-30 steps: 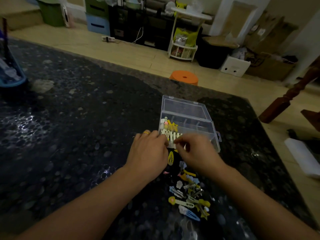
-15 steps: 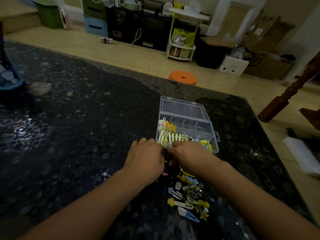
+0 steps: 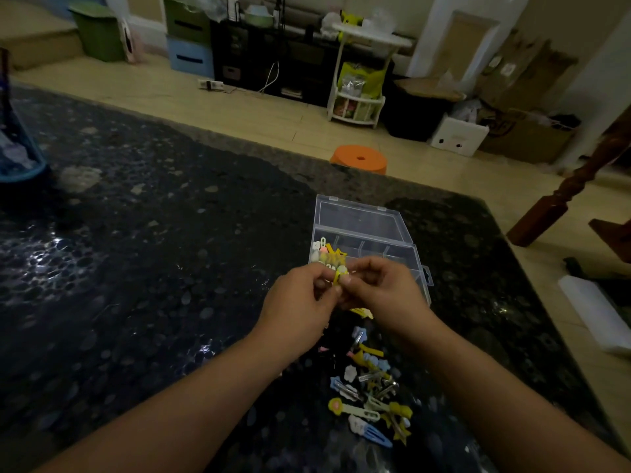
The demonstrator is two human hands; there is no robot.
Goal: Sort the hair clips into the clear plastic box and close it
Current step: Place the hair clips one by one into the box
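Holding one yellow hair clip [image 3: 338, 278] between the fingertips of both hands, you had it lifted just above the near edge of the clear plastic box [image 3: 392, 245], which seems the natural spot for turning it the right way before dropping it in. Your left hand [image 3: 300, 302] pinched the clip from its left side and your right hand [image 3: 386, 291] pinched it from the right, fingers curled in on it; whether you were snapping it shut or only straightening it, I could not tell.

The box lay on the dark speckled table [image 3: 170, 268] with its lid [image 3: 355, 216] folded back flat on the far side, which left the compartments free to reach from your side. Its left-hand compartments already held clips, a yellow star-shaped one [image 3: 336, 256] among them, while those to the right looked empty. That suggested you were filling it by kind, from the left.

The loose pile of hair clips [image 3: 368, 394] lay on the table just nearer to you than the box, between your forearms, so each pick was a short reach. Judging by that pile, a good share of the sorting was left, and closing the lid was not yet due.
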